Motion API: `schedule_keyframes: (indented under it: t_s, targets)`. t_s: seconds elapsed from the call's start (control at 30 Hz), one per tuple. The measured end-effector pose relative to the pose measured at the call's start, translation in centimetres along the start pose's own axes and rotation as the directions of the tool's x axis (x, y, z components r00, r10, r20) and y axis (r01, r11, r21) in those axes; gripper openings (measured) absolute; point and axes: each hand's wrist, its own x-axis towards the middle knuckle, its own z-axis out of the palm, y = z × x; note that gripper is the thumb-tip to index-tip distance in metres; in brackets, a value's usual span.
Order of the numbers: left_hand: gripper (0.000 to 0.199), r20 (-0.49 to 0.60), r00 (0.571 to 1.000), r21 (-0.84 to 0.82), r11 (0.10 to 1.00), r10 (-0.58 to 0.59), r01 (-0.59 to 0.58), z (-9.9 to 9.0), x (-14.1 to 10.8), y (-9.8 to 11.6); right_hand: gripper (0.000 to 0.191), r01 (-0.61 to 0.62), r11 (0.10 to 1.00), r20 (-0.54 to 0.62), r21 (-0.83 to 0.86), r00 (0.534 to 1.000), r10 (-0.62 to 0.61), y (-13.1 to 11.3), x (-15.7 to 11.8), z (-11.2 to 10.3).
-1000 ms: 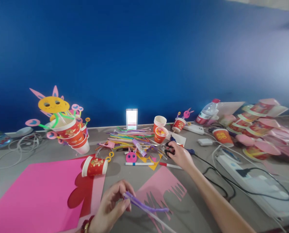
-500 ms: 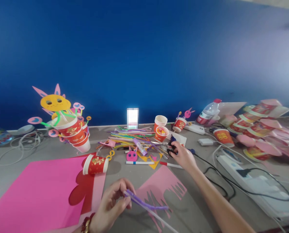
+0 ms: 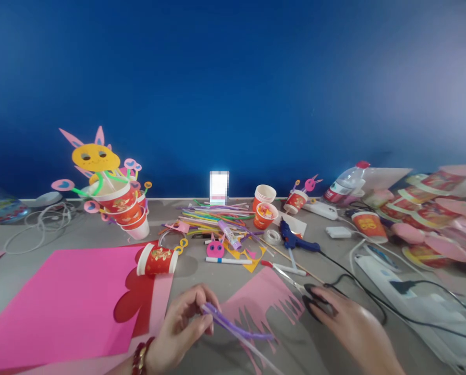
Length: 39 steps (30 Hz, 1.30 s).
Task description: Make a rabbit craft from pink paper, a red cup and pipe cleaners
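Purple pipe cleaners (image 3: 241, 331), together with a pale strip, are pinched between the thumb and fingers of my left hand (image 3: 188, 323). They point toward the lower right, above a pink foam sheet (image 3: 256, 291) with jagged cuts. My right hand (image 3: 346, 317) has its fingers at the black handles of a pair of scissors (image 3: 293, 278), whose blades point up and left. A blue glue gun (image 3: 295, 239) lies beyond the scissors. Left of my left hand, a red paper cup (image 3: 157, 260) rests on its side by a magenta foam sheet (image 3: 69, 302).
Stacked cups with a yellow mask-like face (image 3: 96, 158) stand at the left. A pile of pipe cleaners (image 3: 213, 216) lies at the back, near cups holding scraps (image 3: 266, 212). A white power strip (image 3: 416, 307) and black cord (image 3: 350, 271) occupy the right, below a bottle (image 3: 346, 182).
My right hand has drawn back toward me and to the right with the scissors, uncovering the glue gun and a roll of tape. My left hand stays nearly in place.
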Motion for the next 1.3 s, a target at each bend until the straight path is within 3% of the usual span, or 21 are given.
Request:
schedule_keyframes:
  t_s: [0.1, 0.2, 0.3, 0.47, 0.7, 0.77, 0.87, 0.97, 1.07, 1.2, 1.3]
  targets:
    - [0.023, 0.007, 1.000, 0.006, 1.000, -0.014, 0.014, 0.2, 0.0, 0.0, 0.025, -0.024, 0.998, 0.037, -0.055, 0.999, 0.026, 1.6, -1.5, 0.0]
    - [0.023, 0.008, 1.000, 0.002, 1.000, -0.012, 0.012, 0.3, 0.1, -0.1, 0.019, -0.070, 0.997, 0.146, -0.045, 0.986, 0.076, 2.5, -1.5, -0.3]
    - [0.023, 0.002, 1.000, -0.007, 1.000, -0.001, 0.001, 0.3, 0.2, -0.1, 0.011, -0.072, 0.993, 0.261, -0.090, 0.961, 0.093, 2.1, -0.5, -1.2]
    - [0.024, 0.004, 1.000, 0.003, 1.000, 0.004, -0.004, 0.2, 0.1, -0.1, 0.005, -0.027, 0.993, 0.325, -0.118, 0.943, 0.064, 0.9, 1.7, -2.7]
    - [0.023, -0.011, 1.000, 0.010, 1.000, 0.015, -0.014, 0.1, 0.1, -0.1, 0.017, -0.009, 1.000, 0.474, -0.027, 0.881, 0.021, 1.4, 3.7, -4.0]
    - [0.023, -0.006, 1.000, 0.008, 1.000, 0.017, -0.017, 0.2, 0.2, 0.0, 0.020, 0.011, 1.000, 0.477, 0.019, 0.878, -0.019, 0.3, 4.5, -4.7]
    - [0.025, 0.009, 1.000, -0.008, 1.000, 0.023, -0.023, 0.3, 0.3, 0.0, 0.019, 0.053, 0.992, 0.417, 0.116, 0.904, -0.097, -3.8, 6.6, -4.7]
    - [0.025, 0.009, 0.999, -0.020, 0.999, 0.032, -0.032, 0.5, 0.2, -0.2, 0.021, 0.092, 0.976, 0.319, 0.195, 0.935, -0.152, -9.2, 9.7, -2.7]
    - [0.026, -0.003, 0.999, -0.003, 0.999, 0.046, -0.046, 0.4, 0.1, -0.3, 0.025, 0.111, 0.982, 0.283, 0.152, 0.947, -0.151, -13.4, 13.2, 0.5]
    - [0.028, -0.001, 0.998, 0.036, 0.997, 0.064, -0.064, 0.1, 0.2, -0.4, 0.029, 0.079, 0.987, 0.262, 0.139, 0.958, -0.114, -15.9, 16.7, 3.8]
    - [0.030, -0.006, 0.998, 0.041, 0.997, 0.068, -0.067, -0.2, 0.3, -0.2, 0.027, 0.054, 0.986, 0.271, 0.158, 0.958, -0.096, -15.8, 17.6, 4.6]
